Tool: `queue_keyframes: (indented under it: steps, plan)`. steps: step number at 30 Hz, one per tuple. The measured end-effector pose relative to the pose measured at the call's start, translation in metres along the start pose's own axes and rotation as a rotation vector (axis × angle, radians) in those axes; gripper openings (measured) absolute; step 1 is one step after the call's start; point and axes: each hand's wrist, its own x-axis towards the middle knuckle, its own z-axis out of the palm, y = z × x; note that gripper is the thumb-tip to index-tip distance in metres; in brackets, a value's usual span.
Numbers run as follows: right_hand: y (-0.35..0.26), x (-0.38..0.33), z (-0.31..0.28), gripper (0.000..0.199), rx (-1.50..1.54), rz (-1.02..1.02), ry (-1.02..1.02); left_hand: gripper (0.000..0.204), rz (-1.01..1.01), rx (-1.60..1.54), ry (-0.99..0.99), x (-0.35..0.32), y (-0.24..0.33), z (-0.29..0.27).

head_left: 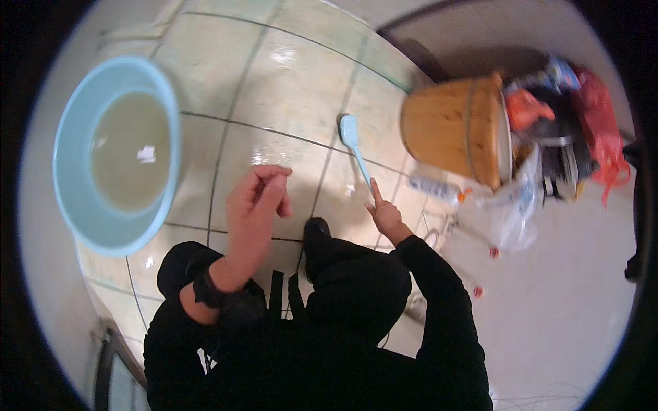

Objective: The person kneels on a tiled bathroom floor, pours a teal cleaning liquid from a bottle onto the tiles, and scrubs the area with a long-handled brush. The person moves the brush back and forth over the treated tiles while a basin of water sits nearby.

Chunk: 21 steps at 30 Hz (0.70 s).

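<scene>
Right hand [388, 218] grips a brush [356, 152] over the floor [288, 89].
Fingers clamp its handle end for reach; left hand [253, 205] hangs empty, fingers loosely curled, beside the basin [68, 205].

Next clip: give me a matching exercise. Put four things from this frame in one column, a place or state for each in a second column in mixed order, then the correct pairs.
Things:
1. light blue basin
2. light blue brush
3. wooden bucket
4. left hand

Places or states:
A. at the right, beside a heap of red and clear plastic bags
B. raised over the tiled floor, fingers curled, holding nothing that shows
C. at the left, holding murky water
D. head lying on the floor, handle held by the right hand

Pairs: 1-C, 2-D, 3-A, 4-B
</scene>
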Motion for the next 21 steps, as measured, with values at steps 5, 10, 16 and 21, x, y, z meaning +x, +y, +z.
queue_keyframes:
  steps: [5,10,16,21]
  plan:
    - [0.045,-0.087,0.075,0.071,0.208,0.288,-0.050,0.020,-0.134,0.011,-0.172,0.038,-0.052,0.066]
    - [0.037,-0.175,0.155,0.072,0.467,0.326,0.080,0.031,-0.246,-0.084,-0.324,0.013,-0.107,0.129]
    - [0.003,-0.252,0.224,0.075,0.615,0.531,-0.167,0.027,-0.365,-0.143,-0.416,-0.016,-0.106,0.151]
    - [-0.004,-0.228,0.251,0.074,0.613,0.584,-0.089,0.028,-0.431,-0.178,-0.565,-0.054,-0.090,0.159]
